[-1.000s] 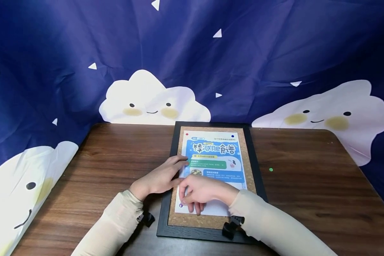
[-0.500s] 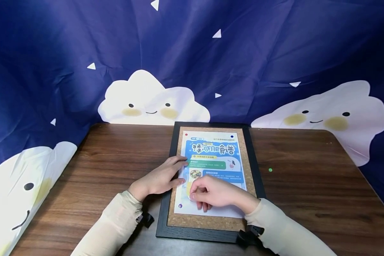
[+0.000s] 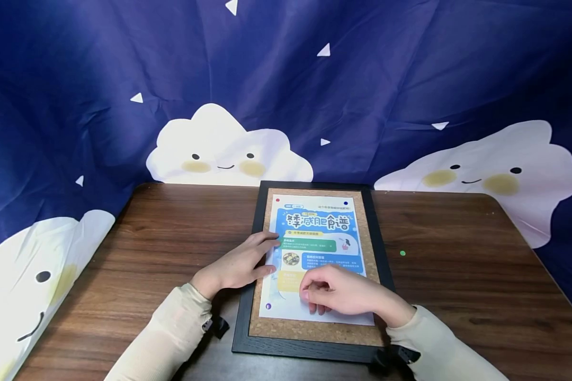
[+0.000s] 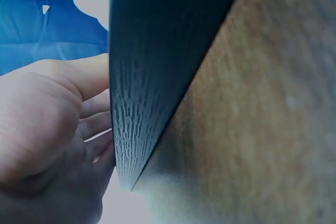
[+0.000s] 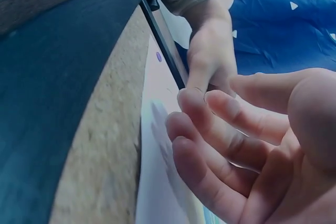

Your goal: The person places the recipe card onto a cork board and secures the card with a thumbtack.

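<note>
In the head view, a printed poster (image 3: 316,248) lies on a framed cork board (image 3: 310,330). Pushpins sit at three of its corners: a red pushpin (image 3: 278,200), a blue pushpin (image 3: 345,203) and a purple pushpin (image 3: 268,306). My left hand (image 3: 238,264) rests across the frame's left side, its fingertips on the poster's left edge. Over the poster's lower part hovers my right hand (image 3: 338,291), fingers loosely curled. The right wrist view shows nothing between the thumb and fingers (image 5: 197,166). A small green round thing (image 3: 402,253) lies right of the frame.
The black frame (image 3: 386,270) forms a raised border round the cork on the wooden table (image 3: 462,286). Behind the table hangs a dark blue cloth (image 3: 286,69) printed with clouds.
My right hand has moved right from the poster's lower left corner, uncovering the purple pushpin and a yellow panel. My left hand has stayed in place.
</note>
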Demonstrator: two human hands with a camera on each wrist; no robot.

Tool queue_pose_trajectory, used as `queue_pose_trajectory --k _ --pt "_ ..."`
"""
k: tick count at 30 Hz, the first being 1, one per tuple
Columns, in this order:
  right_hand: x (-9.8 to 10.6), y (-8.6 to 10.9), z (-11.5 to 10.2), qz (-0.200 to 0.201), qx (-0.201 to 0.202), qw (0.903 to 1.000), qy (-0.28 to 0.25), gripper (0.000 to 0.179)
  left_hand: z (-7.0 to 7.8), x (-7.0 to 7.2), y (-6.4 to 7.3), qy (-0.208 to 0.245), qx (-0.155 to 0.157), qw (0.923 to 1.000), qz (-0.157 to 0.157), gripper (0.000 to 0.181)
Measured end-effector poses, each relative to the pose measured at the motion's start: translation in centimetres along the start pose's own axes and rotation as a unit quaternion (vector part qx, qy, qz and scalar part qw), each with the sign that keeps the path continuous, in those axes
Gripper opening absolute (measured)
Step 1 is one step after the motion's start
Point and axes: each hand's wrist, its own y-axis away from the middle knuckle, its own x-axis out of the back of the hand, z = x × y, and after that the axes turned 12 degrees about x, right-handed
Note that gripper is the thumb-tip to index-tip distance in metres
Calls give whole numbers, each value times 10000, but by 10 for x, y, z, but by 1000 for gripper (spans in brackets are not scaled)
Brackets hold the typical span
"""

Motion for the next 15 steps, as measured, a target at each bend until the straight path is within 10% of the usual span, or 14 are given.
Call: queue_pose_trajectory --k 15 --pt "20 31 -2 576 30 9983 48 25 -21 -15 -7 -117 -110 9999 63 64"
